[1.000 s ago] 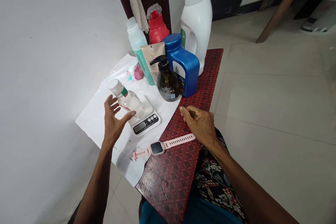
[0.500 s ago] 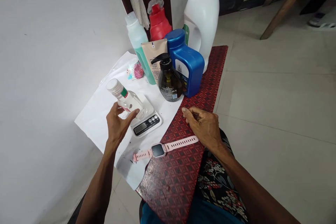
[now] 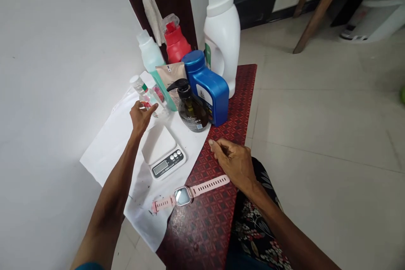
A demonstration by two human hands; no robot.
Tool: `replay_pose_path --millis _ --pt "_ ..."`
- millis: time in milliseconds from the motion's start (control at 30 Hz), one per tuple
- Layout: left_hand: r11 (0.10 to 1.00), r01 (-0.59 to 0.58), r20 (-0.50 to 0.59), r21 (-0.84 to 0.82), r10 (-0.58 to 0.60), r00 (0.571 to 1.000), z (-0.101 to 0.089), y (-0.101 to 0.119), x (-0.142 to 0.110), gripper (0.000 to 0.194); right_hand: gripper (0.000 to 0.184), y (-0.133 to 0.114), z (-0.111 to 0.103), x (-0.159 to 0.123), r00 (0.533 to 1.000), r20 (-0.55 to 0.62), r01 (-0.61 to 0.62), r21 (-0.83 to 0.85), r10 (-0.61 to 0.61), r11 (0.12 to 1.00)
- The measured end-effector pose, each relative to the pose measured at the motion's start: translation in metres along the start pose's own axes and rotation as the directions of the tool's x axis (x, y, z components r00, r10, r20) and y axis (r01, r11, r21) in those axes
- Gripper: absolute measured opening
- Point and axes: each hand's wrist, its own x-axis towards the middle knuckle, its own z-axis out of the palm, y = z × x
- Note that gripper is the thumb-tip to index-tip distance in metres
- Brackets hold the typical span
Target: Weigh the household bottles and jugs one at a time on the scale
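A clear bottle with a white cap point(image 3: 136, 80) is gripped by my left hand point(image 3: 141, 117), thumb on one side and fingers on the other. It leans a little, beyond the kitchen scale point(image 3: 160, 145), whose white pan carries nothing. My right hand point(image 3: 234, 160) rests at the table's right edge with its fingers curled; whether anything small is inside them I cannot make out. Close to that hand lies a pink smartwatch point(image 3: 182, 196), its strap stretched out flat across the white paper and the red patterned tabletop.
A dark pump bottle point(image 3: 192, 112), a blue bottle point(image 3: 218, 97), a beige tube point(image 3: 172, 76), a green-liquid bottle point(image 3: 148, 52), a red bottle point(image 3: 177, 44) and a large white jug point(image 3: 226, 29) crowd the table's far end. A wall point(image 3: 57, 71) borders the left side.
My left hand has carried the clear bottle off the scale, away from me toward the green-liquid bottle. The right hand keeps its place by the table edge. The view has shifted slightly.
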Motion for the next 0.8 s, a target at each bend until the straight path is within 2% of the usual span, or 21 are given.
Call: replay_pose_path --millis 100,200,333,400,433,500,567,600,667,767,800 --pt "0.999 0.009 -0.007 0.033 -0.009 1.000 0.017 -0.005 0.010 0.042 0.049 0.000 0.000 0.001 1.000 -0.006 0.001 0.001 -0.001 1.000" --pt "0.999 0.011 -0.001 0.036 -0.011 1.000 0.025 -0.006 0.014 0.041 0.048 0.000 0.000 0.001 1.000 -0.006 -0.006 0.003 0.006 1.000" --pt "1.000 0.008 0.085 -0.010 -0.007 0.996 0.026 -0.009 0.016 0.043 0.047 -0.002 -0.001 0.001 1.000 -0.001 -0.019 -0.004 0.019 1.000" --pt "0.998 0.011 0.106 -0.054 -0.006 0.994 0.023 -0.009 0.011 0.052 0.048 -0.003 -0.002 0.001 1.000 -0.005 -0.019 -0.004 0.019 1.000" --pt "0.997 0.010 0.084 -0.077 -0.003 0.996 0.020 -0.007 0.006 0.059 0.048 -0.004 -0.002 0.001 1.000 -0.007 -0.021 -0.003 0.021 1.000" --pt "0.992 -0.044 -0.035 -0.118 0.040 0.999 0.014 0.001 -0.011 0.072 0.049 -0.005 -0.002 0.001 1.000 -0.004 -0.025 -0.001 0.025 1.000" --pt "0.975 -0.175 -0.170 -0.134 0.152 0.974 0.008 0.017 -0.034 0.074 0.048 -0.006 -0.003 0.001 1.000 0.003 -0.031 0.003 0.031 1.000" --pt "0.958 -0.253 -0.194 -0.137 0.225 0.955 0.007 0.028 -0.047 0.071 0.048 -0.006 -0.003 0.001 0.999 0.004 -0.036 0.006 0.035 0.999" --pt "0.921 -0.352 -0.116 -0.168 0.336 0.935 0.010 0.050 -0.072 0.066 0.048 -0.006 -0.003 0.001 0.999 0.002 -0.040 0.011 0.040 0.999" --pt "0.904 -0.343 0.085 -0.255 0.375 0.923 0.026 0.077 -0.093 0.061 0.047 -0.007 -0.003 0.001 0.999 0.000 -0.043 0.017 0.043 0.999" --pt "0.904 -0.330 0.120 -0.272 0.372 0.921 0.032 0.083 -0.095 0.057 0.047 -0.007 -0.003 0.001 0.999 0.003 -0.044 0.021 0.044 0.999"
